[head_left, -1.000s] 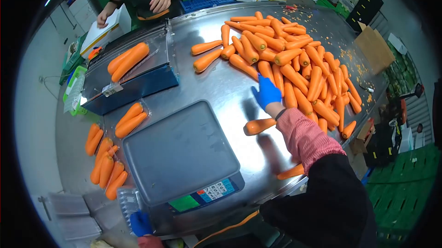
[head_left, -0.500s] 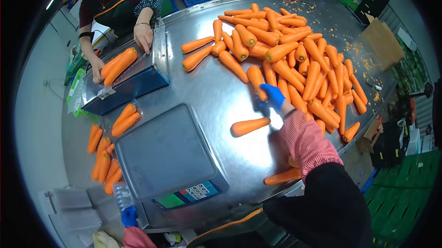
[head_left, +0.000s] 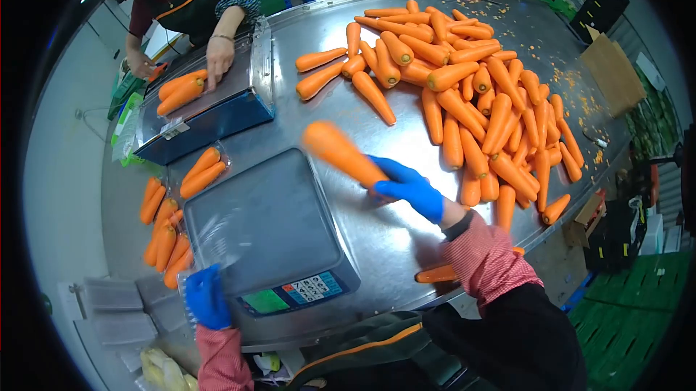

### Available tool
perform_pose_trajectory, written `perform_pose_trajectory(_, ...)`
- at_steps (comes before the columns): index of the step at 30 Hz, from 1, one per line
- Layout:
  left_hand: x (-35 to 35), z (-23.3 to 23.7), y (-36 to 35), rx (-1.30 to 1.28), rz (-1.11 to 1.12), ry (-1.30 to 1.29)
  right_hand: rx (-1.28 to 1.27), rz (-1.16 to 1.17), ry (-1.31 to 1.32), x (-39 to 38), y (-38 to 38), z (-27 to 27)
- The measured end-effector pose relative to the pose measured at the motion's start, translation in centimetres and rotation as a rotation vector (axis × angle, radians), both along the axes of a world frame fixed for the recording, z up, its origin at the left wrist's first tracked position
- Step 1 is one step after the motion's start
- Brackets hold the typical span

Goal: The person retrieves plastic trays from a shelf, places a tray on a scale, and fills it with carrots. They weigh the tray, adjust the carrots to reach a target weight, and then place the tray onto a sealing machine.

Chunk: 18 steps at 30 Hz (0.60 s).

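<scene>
My right hand (head_left: pixel 408 189), in a blue glove, grips the thick end of a large carrot (head_left: pixel 339 151). The carrot is blurred and sticks out up and left, just above the right edge of the grey scale platform (head_left: pixel 264 220). My left hand (head_left: pixel 206 295), also gloved in blue, is closed on a clear plastic tray (head_left: pixel 196 278) at the scale's front left corner. A big pile of carrots (head_left: pixel 471 86) covers the steel table to the right of my right hand.
The scale's keypad (head_left: pixel 308 289) faces me. Packed carrot trays (head_left: pixel 203 173) and loose carrots (head_left: pixel 163 235) lie left of the scale. A co-worker's hand (head_left: pixel 217 61) rests by carrots on a sealing machine (head_left: pixel 210 112). One carrot (head_left: pixel 435 273) lies at the table's near edge.
My right hand has left the pile and swung left toward the scale with a carrot in it. My left hand has risen with the clear tray to the scale's corner.
</scene>
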<state>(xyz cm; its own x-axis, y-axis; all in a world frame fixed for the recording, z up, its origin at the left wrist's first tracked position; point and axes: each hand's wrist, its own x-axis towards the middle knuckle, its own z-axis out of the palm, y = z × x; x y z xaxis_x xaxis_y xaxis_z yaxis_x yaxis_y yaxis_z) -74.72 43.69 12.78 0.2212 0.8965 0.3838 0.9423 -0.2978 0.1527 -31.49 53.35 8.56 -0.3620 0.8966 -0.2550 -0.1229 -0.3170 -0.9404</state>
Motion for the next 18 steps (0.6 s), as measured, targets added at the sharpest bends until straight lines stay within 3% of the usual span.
perform_pose_trajectory(2, 3.4, -2.2, 2.4, 0.0, -0.136, -0.032, 0.826, -0.058, -0.251, -4.2, 1.4, -3.0)
perform_pose_trajectory(4, 6.1, -2.8, 3.6, -0.06, -0.187, 0.029, 0.851, 0.112, -0.677, -7.9, 0.8, 0.3)
perform_pose_trajectory(6, 7.3, -3.8, 4.0, -0.109, -0.195, 0.059, 0.895, 0.23, -0.887, -11.8, 0.6, 1.3)
perform_pose_trajectory(9, 7.5, -4.7, 4.4, -0.156, -0.181, 0.013, 1.09, 0.161, -0.951, -14.4, 1.2, -1.5)
perform_pose_trajectory(12, 7.6, -4.4, 4.3, -0.236, -0.144, -0.002, 0.838, 0.156, -1.022, -10.8, 4.1, 1.0)
perform_pose_trajectory(14, 7.6, -4.0, 4.3, -0.272, -0.146, -0.019, 0.817, -0.265, -1.075, -6.9, 7.2, -2.4)
perform_pose_trajectory(15, 7.7, -3.9, 4.4, -0.285, -0.145, -0.029, 0.806, -0.361, -1.265, -4.6, 10.1, -5.3)
perform_pose_trajectory(18, 7.7, -3.6, 4.2, -0.28, -0.158, -0.071, 0.423, -0.396, -1.607, 1.5, 15.6, -8.4)
